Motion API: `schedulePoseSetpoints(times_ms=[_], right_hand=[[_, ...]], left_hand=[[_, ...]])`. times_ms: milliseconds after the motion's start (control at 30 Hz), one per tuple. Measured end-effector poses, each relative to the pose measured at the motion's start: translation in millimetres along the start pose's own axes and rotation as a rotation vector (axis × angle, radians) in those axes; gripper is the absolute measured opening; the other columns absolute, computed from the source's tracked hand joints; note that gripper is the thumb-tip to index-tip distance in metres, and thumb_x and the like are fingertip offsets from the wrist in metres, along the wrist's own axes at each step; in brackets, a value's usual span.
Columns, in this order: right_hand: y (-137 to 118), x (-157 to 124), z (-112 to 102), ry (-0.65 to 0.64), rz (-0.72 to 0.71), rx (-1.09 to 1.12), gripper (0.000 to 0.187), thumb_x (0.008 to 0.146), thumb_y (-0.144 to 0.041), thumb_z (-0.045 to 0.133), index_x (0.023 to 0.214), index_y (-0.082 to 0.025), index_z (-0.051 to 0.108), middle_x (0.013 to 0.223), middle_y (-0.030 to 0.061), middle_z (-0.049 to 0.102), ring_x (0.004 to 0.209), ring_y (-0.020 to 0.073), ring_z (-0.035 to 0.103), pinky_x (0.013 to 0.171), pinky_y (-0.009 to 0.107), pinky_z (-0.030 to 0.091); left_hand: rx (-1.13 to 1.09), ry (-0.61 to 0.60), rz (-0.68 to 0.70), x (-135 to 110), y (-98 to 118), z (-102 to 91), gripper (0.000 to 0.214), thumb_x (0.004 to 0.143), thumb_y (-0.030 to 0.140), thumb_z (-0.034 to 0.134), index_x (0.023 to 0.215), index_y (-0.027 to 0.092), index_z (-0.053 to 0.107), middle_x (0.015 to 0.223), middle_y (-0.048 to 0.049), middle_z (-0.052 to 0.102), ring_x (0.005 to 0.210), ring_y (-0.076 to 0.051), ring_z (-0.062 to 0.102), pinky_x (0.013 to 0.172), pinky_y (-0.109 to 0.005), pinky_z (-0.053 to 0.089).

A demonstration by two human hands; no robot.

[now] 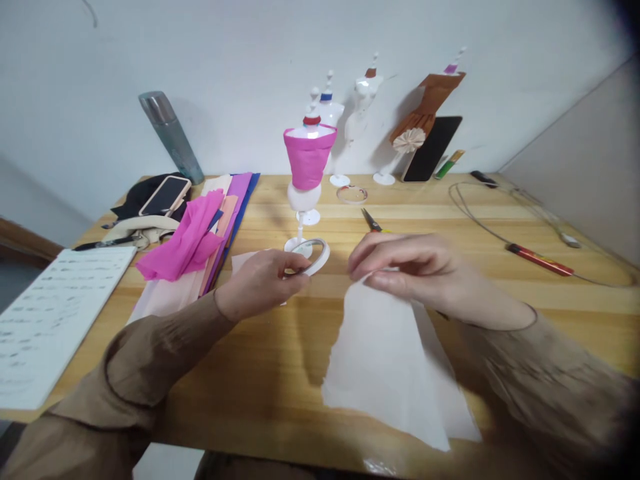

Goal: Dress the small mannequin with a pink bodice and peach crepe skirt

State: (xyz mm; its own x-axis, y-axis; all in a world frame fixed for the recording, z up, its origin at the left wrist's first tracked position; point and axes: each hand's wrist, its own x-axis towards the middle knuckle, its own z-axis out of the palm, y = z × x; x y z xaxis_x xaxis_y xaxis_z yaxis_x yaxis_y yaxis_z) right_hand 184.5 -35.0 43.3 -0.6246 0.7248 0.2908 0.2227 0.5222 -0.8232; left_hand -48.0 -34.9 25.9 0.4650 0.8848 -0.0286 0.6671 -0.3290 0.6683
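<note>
My left hand (pixel 267 280) is closed on a roll of white tape (pixel 320 259), held by its rim above the table. Across from it, my right hand (pixel 410 267) pinches the gathered top of a white sheet (pixel 385 353), perhaps thin paper or fabric, which fans out downward over the table. Just behind the tape stands a small white mannequin (pixel 304 197) with a pink wrap (pixel 309 157) around its torso. Scissors (pixel 371 220) lie beyond my right hand, their handles partly hidden by it.
More small mannequins (pixel 363 100) stand by the wall, one in a brown dress (pixel 429 100). A bottle (pixel 173 133), phone (pixel 166 195), pink cloth (pixel 185 243), coloured sheets (pixel 240 200) and a notebook (pixel 55 313) are at left. At right lies a red-handled tool (pixel 540 260) with a cable.
</note>
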Motion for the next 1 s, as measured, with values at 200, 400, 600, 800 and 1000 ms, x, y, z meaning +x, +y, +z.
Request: schedulePoseSetpoints(times_ms=[200, 400, 600, 800, 1000], right_hand=[[-2, -2, 3, 0.119, 0.208, 0.159, 0.02, 0.077, -0.037, 0.068, 0.071, -0.018, 0.068, 0.063, 0.0007, 0.056, 0.058, 0.011, 0.048, 0.051, 0.024, 0.038], [-7, -1, 12, -0.037, 0.225, 0.197, 0.034, 0.081, -0.04, 0.062, 0.059, -0.017, 0.054, 0.053, -0.0037, 0.043, 0.048, 0.0068, 0.035, 0.044, 0.022, 0.028], [-11, -4, 27, 0.027, 0.188, 0.066, 0.025, 0.084, -0.034, 0.059, 0.066, -0.017, 0.06, 0.059, -0.0004, 0.055, 0.053, 0.009, 0.044, 0.047, 0.022, 0.035], [-8, -8, 29, 0.186, -0.024, -0.3, 0.018, 0.086, -0.028, 0.06, 0.072, -0.018, 0.061, 0.061, -0.0002, 0.059, 0.053, 0.0087, 0.047, 0.05, 0.023, 0.037], [-8, -9, 34, 0.187, -0.223, -0.456, 0.015, 0.086, -0.021, 0.062, 0.072, -0.018, 0.056, 0.062, -0.0015, 0.057, 0.054, 0.0082, 0.05, 0.05, 0.021, 0.037]], left_hand=[[-0.042, -0.037, 0.114, -6, 11, -7.6, 0.018, 0.08, 0.025, 0.052, 0.073, 0.015, 0.065, 0.068, -0.0008, 0.057, 0.072, -0.014, 0.052, 0.066, -0.025, 0.038], [-0.275, -0.053, 0.049, -8, 15, -10.8, 0.02, 0.078, 0.023, 0.048, 0.077, 0.014, 0.066, 0.066, 0.0014, 0.056, 0.066, -0.012, 0.05, 0.062, -0.024, 0.038], [-0.331, -0.052, 0.121, -7, 15, -8.9, 0.016, 0.078, 0.02, 0.054, 0.082, 0.014, 0.068, 0.069, 0.0007, 0.062, 0.068, -0.012, 0.054, 0.066, -0.024, 0.041], [-0.257, 0.026, 0.238, -7, 10, -1.8, 0.017, 0.083, 0.02, 0.054, 0.09, 0.012, 0.068, 0.083, -0.0043, 0.069, 0.076, -0.014, 0.059, 0.072, -0.025, 0.044], [-0.102, 0.096, 0.36, -9, 11, 0.2, 0.016, 0.086, 0.018, 0.053, 0.088, 0.013, 0.068, 0.074, -0.0022, 0.066, 0.066, -0.01, 0.052, 0.061, -0.021, 0.041]])
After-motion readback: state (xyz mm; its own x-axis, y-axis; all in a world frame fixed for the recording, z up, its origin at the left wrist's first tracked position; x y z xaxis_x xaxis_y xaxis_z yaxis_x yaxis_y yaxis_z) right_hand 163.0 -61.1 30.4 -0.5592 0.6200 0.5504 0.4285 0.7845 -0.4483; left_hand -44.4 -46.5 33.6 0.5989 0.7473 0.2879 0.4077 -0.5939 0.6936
